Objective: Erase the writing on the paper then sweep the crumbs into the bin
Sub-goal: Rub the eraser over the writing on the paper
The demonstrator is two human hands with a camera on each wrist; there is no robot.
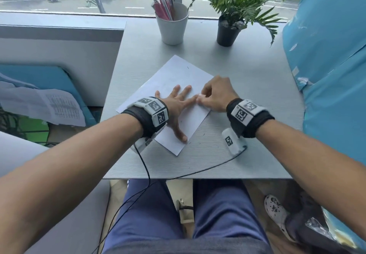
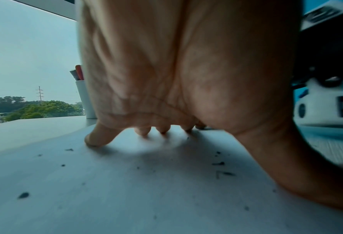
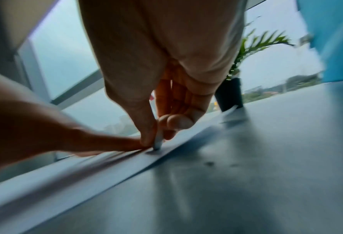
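A person seated at a grey bench (image 1: pixel 247 87) works over a white sheet of paper (image 1: pixel 174 75) lying askew at its centre; the left hand (image 1: pixel 176 105) lies flat with fingers spread, palm and thumb pressing the sheet down, its index fingertip almost meeting the right hand (image 1: pixel 214 95); that hand, fingers curled, pinches a small pale eraser (image 3: pixel 158 142) between thumb and fingertips — its tip set on the paper just inside the sheet's right edge, as the right wrist view shows; dark crumbs (image 2: pixel 218 163) speckle the paper under and around the left palm, with a few more on the bare bench beside the sheet's near edge; at the far side, near the window, stand a white cup (image 1: pixel 172 28) of pens and a potted plant (image 1: pixel 227 30) — both well apart from the hands.
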